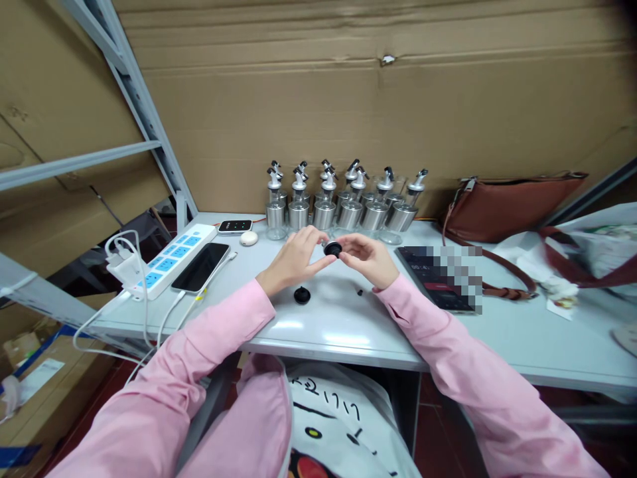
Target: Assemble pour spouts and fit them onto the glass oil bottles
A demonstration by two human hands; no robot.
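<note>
A small round black cap (332, 249) is held up just above the table between both hands. My left hand (297, 257) has its curved fingers and thumb at the cap's left side. From the right, my right hand (369, 257) pinches the same cap with thumb and fingers; part of that grip is hidden. On the table below my left hand lies a second black cap (301, 295) with a small knob on top. A tiny black piece (359, 292) rests under my right wrist. Behind the hands stand several glass and steel bottles (324, 216) with pourer spouts.
A power strip (172, 262) with plugged chargers, a phone (201, 267), a round white case (249, 238) and a small black-screened device (235, 227) lie left. At right are a dark tablet-like screen (428, 279), a brown bag (507, 209) and plastic wrapping (587, 245). Cardboard (323, 99) walls the back.
</note>
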